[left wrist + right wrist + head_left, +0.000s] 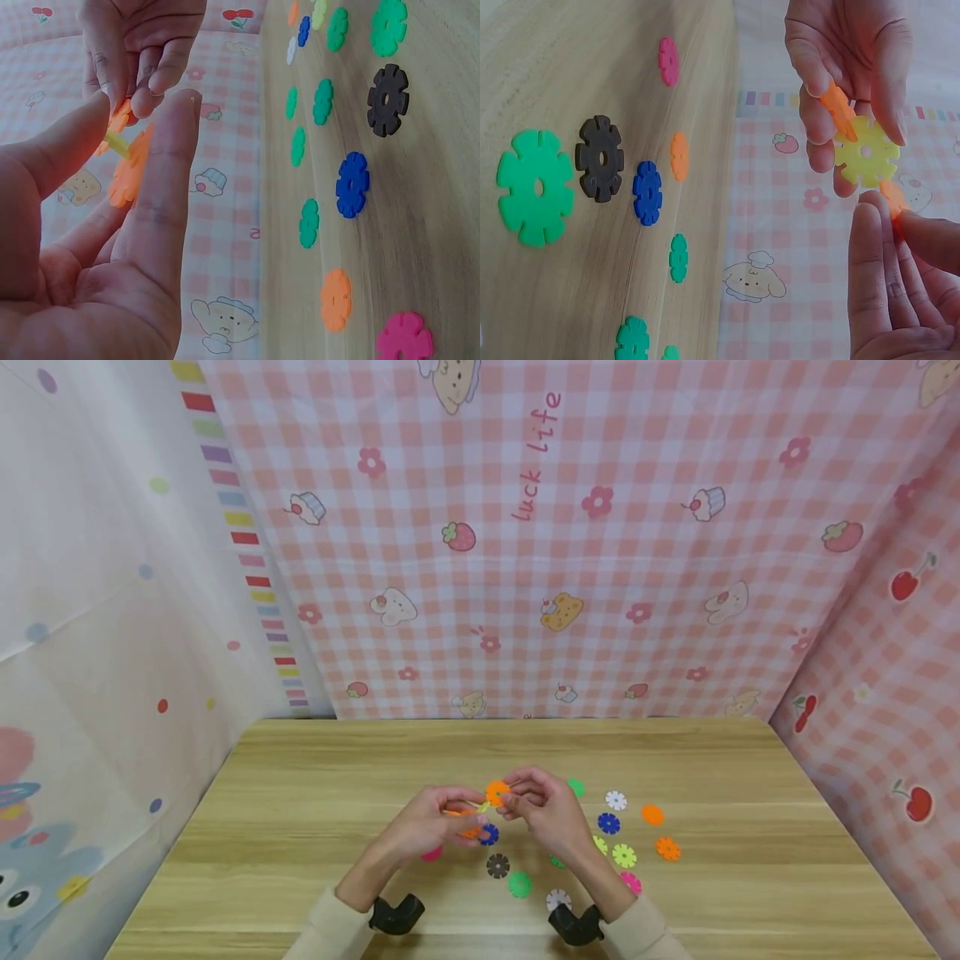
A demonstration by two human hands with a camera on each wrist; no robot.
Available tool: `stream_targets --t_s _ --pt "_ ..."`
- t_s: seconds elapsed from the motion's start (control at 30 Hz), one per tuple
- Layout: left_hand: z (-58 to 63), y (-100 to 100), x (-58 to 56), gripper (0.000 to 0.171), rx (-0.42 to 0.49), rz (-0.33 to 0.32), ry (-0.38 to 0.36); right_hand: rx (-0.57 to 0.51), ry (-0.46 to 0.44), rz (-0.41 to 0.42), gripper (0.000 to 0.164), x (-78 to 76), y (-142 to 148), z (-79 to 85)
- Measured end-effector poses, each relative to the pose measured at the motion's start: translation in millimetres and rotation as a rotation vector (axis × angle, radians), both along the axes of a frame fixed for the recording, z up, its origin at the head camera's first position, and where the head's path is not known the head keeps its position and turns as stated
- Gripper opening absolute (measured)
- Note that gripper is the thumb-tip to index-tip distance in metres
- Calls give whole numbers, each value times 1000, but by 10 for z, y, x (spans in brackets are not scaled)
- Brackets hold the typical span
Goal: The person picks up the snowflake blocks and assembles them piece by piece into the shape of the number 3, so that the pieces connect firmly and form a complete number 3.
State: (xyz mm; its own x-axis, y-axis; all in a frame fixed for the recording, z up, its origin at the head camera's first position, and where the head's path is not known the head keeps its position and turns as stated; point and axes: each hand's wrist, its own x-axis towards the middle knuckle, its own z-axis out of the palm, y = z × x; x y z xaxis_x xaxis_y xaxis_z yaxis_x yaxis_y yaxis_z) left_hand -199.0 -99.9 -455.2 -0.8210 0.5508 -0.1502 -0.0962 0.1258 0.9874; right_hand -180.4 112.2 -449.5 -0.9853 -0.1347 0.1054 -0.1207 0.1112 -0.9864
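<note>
Above the wooden table, my left hand (431, 822) holds an orange notched plastic disc (129, 180) between thumb and fingers. A yellow notched disc (877, 150) is slotted onto that orange one at an angle. Opposite it, my right hand (553, 814) pinches a second orange disc (497, 792) between thumb and fingertips. In the right wrist view this second disc meets the lower edge of the yellow one; how deep their notches engage, I cannot tell. Below the hands lie a blue disc (647, 193) and a dark brown disc (498, 866).
Loose discs lie flat on the table (300, 777): green (520, 885), white (616, 800), yellow-green (624, 856), orange (667, 848) and pink (668, 61), mostly under and right of the hands. Black wrist mounts (397, 914) sit at both wrists. A checked curtain (480, 568) hangs behind the table.
</note>
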Motion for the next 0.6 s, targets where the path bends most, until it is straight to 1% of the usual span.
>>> stream_targets --t_s 0.23,0.43,0.6 --pt "20 35 13 40 -13 22 7 14 41 7 17 -6 20 -27" --pt "45 48 35 40 -27 34 27 1 45 36 18 5 20 -33" --pt "56 54 48 40 -22 35 33 9 45 34 18 13 21 -36"
